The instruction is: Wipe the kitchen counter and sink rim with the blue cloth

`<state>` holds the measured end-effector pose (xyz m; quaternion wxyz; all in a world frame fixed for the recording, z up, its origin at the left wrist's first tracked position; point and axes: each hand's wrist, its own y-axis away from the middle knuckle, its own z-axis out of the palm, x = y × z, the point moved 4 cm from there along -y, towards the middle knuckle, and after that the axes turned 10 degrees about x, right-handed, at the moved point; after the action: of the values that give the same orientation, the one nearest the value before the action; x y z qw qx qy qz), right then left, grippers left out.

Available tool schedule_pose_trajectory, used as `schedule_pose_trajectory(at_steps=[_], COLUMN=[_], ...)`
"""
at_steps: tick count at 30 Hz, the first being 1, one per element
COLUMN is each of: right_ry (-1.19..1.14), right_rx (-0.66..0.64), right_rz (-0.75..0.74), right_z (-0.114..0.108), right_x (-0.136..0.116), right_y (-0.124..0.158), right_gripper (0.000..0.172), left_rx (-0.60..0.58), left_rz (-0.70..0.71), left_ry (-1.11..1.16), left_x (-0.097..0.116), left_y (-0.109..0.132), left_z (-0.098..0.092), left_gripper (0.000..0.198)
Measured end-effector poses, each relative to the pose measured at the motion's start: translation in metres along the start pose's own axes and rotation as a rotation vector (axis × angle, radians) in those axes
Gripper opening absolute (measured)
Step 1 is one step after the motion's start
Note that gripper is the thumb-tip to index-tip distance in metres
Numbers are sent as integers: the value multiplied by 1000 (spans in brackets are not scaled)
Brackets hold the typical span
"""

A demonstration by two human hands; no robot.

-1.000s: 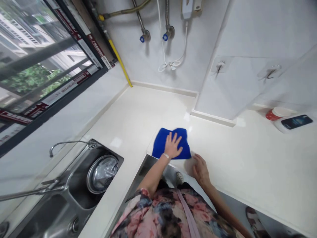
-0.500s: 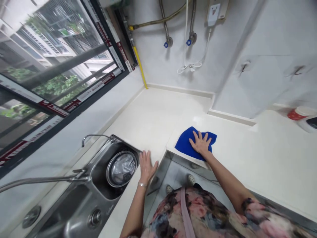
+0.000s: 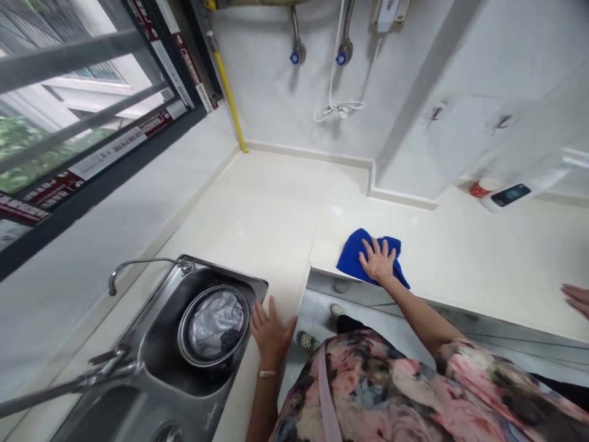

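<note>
A blue cloth [image 3: 352,256] lies rumpled on the cream countertop [image 3: 276,202], close to its front edge. My right hand [image 3: 379,263] presses flat on the cloth with its fingers spread, covering part of it. At the counter's inner corner, my left hand [image 3: 271,331] rests on the edge beside the sink, fingers apart and holding nothing. A bracelet [image 3: 267,373] circles that wrist.
Left of my left hand, a steel sink [image 3: 156,350] holds a round pot [image 3: 180,334] with a perforated strainer and clear plastic inside. Faucets rise behind it. A red-and-white cup [image 3: 481,187] and a white device [image 3: 510,195] stand far right. Another person's hand [image 3: 575,296] shows at the right edge.
The view has swung right and closer to the counter. My right hand and the cloth have shifted slightly right along the edge. Another person's hand has come into view at the right.
</note>
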<state>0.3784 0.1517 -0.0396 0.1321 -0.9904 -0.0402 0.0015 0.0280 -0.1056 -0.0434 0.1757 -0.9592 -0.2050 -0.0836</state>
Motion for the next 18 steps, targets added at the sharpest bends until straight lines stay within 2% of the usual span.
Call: schedule_pose_trajectory(at_steps=[4,7,9,14,18], right_ry=[-19,-20,-30,-106,-156], right_rx=[105,152,160,119,93], right_rz=[145,304,358,273,144], right_z=[2,5,8,19,27], right_x=[-7,-32,-55,-124,-197], right_y=[5,-6,-21,-74,-111], right_gripper=[61,63,66,67,67], left_rx=[4,-2,-6,-32,-68], left_rz=[19,20,19,5,-29], left_ry=[15,32,38,38,52], left_x=[2,3,3,2,-1], left_y=[3,3,4,10,15], left_z=[-4,-6,-7,-5,0], left_gripper=[89,88,88,98,103])
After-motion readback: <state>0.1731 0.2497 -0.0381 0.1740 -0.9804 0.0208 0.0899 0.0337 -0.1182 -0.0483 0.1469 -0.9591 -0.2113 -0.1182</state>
